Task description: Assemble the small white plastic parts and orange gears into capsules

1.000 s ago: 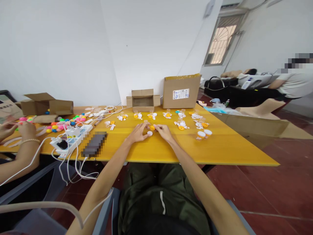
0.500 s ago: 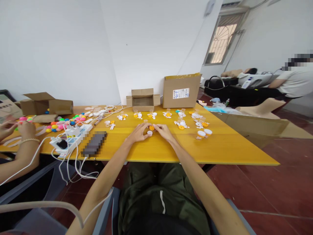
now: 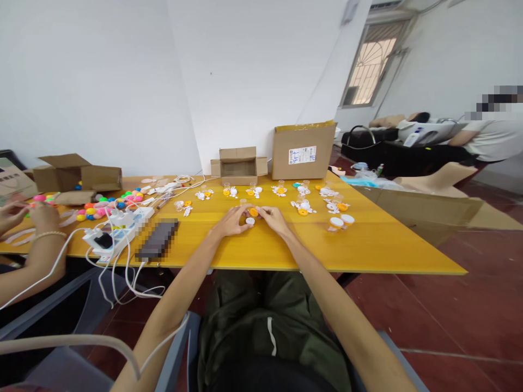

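My left hand [image 3: 232, 222] rests low over the table with its thumb and fingers curled round a small white round plastic piece [image 3: 250, 221]. Close against it, my right hand [image 3: 273, 219] pinches the edge of an orange plastic disc [image 3: 254, 212]. The disc sits just beyond the white piece, between both sets of fingertips. A small clear cup [image 3: 243, 202] stands behind my left fingers, partly hidden. To the right are two clear jars with white lids [image 3: 336, 222].
Groups of white and orange parts with clear cups [image 3: 303, 209] lie across the yellow table [image 3: 261, 253]. Two cardboard boxes [image 3: 304, 152] stand behind. At left are a phone [image 3: 158, 239], a power strip [image 3: 126, 231], coloured balls and a co-worker's hands [image 3: 43, 218].
The orange disc has shifted slightly and shows more of its face. Both my hands keep nearly the same place.
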Demonstrator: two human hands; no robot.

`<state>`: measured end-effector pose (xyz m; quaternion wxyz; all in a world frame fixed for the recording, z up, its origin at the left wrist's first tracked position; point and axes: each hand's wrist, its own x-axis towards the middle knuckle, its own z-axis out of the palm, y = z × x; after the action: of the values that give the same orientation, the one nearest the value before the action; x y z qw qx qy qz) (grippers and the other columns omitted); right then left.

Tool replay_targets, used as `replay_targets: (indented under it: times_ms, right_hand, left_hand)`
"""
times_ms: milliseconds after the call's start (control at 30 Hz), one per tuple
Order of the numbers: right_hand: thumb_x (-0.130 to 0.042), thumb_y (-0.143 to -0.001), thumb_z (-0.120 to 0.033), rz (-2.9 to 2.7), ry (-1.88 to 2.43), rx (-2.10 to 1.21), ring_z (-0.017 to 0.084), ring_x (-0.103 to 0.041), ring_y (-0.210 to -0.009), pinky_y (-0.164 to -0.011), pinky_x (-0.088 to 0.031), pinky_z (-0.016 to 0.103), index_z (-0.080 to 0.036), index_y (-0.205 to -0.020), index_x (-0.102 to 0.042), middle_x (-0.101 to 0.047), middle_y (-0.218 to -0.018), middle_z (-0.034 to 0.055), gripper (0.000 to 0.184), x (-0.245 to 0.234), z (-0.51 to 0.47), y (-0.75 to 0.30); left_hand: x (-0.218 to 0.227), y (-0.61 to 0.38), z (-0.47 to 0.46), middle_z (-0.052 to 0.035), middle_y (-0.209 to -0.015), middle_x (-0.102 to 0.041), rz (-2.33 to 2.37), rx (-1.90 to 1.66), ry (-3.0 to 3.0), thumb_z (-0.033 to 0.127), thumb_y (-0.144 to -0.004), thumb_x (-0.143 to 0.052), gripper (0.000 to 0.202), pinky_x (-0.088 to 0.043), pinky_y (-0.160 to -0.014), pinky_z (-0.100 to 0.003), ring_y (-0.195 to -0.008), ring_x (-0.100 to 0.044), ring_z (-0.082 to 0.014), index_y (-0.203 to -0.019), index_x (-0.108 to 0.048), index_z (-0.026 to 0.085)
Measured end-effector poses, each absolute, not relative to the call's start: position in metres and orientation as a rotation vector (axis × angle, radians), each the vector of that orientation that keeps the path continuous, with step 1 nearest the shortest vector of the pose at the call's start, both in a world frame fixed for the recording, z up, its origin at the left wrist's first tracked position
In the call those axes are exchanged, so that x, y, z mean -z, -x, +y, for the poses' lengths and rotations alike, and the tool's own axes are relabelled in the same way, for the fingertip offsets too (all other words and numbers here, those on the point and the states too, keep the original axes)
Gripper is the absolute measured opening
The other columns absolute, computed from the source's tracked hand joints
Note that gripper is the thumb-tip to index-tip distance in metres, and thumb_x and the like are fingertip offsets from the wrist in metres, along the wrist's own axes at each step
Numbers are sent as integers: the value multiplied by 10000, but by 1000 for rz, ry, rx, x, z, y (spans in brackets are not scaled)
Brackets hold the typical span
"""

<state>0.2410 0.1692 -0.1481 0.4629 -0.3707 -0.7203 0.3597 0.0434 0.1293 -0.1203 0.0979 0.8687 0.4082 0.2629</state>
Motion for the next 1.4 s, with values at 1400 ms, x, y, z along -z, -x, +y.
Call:
replay_targets:
  times_ms: [1400]
  right_hand:
    - [-753,-749,-321,-1968,929,-627,221,-678,-802,-754,-503,327,-256,-772,-771,-757,-855,36,71,142,154,-234]
  left_hand:
    - [129,-42,137,-50,-1008,-671,1136,-890,-2455,353,-865,-651,567,-503,-957,-384,-978,-656,-210,-1379,-438,243]
